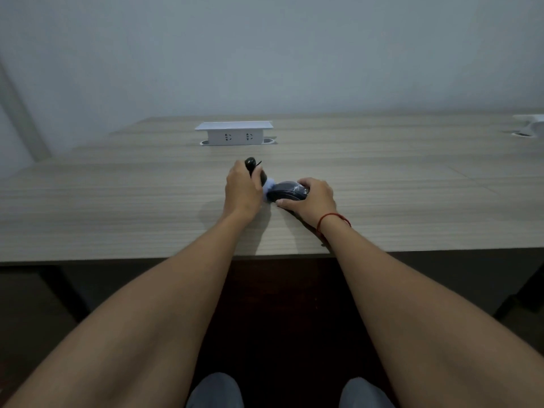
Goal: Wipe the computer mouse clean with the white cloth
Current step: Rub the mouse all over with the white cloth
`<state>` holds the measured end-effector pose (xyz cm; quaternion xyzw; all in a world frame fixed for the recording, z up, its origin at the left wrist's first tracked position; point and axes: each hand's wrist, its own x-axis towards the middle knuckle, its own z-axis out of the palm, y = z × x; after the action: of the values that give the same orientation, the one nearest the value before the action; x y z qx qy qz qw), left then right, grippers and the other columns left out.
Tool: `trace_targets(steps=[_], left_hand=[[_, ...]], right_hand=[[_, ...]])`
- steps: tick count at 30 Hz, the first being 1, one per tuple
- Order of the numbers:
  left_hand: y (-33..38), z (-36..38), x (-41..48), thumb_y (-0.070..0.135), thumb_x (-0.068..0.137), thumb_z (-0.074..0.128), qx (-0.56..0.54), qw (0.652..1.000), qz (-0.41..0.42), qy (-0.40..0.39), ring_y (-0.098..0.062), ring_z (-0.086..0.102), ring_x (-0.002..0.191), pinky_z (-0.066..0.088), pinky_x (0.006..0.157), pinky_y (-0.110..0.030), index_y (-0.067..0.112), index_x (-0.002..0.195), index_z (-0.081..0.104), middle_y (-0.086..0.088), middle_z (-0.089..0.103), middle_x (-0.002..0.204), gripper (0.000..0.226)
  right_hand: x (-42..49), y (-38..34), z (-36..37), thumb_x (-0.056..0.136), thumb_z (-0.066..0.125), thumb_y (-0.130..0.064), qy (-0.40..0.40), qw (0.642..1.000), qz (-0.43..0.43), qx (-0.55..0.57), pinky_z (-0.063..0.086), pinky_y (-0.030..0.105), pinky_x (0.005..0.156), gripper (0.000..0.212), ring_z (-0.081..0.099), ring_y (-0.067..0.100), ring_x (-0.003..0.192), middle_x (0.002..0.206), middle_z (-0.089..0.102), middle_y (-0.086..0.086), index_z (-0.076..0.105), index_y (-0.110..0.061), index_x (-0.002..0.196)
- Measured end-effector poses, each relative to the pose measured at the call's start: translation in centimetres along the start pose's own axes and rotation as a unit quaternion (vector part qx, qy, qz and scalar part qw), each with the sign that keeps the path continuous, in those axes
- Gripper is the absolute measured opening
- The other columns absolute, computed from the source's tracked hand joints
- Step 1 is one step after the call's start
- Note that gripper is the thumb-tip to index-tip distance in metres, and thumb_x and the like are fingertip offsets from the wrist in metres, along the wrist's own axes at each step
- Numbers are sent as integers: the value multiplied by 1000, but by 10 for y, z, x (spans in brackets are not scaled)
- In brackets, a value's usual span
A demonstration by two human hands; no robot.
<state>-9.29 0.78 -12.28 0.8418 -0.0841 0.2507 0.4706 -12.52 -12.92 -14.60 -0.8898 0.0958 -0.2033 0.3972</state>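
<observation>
A dark computer mouse lies on the wooden table, near its middle. My right hand grips the mouse from the right, thumb along its near side and fingers over its far end. My left hand is closed around a black handle that sticks out past my knuckles. At the handle's lower end a white fluffy cloth head presses against the left end of the mouse. My palm hides most of the handle.
A white socket box stands on the table behind my hands, over two cable holes. Another white fitting sits at the far right edge. The table's front edge runs across below my wrists, with my knees lower down.
</observation>
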Motion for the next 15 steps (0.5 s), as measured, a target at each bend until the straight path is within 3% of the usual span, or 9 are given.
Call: trace_targets(steps=[5, 11, 15], left_hand=[[18, 12, -2, 26, 98, 49, -23, 998, 58, -21, -25, 59, 99, 52, 88, -39, 4, 110, 56, -12, 61, 107, 26], [-9, 5, -8, 22, 99, 46, 53, 999, 4, -12, -23, 56, 97, 49, 84, -33, 1, 115, 54, -14, 58, 111, 27], [0, 1, 0, 25, 99, 46, 0, 1000, 8, 19, -23, 57, 98, 51, 86, -35, 3, 112, 54, -13, 59, 110, 27]], right_hand=[[-2, -1, -1, 60, 87, -37, 0, 999, 20, 37, 52, 42, 93, 77, 58, 21, 106, 117, 57, 2, 51, -15, 125], [-4, 0, -3, 61, 88, -34, 0, 998, 22, 62, 50, 40, 98, 81, 57, 22, 113, 127, 57, 4, 47, -16, 129], [-7, 0, -6, 68, 85, -28, -23, 996, -2, 86, 46, 32, 98, 77, 54, 19, 116, 133, 55, 4, 46, -15, 133]])
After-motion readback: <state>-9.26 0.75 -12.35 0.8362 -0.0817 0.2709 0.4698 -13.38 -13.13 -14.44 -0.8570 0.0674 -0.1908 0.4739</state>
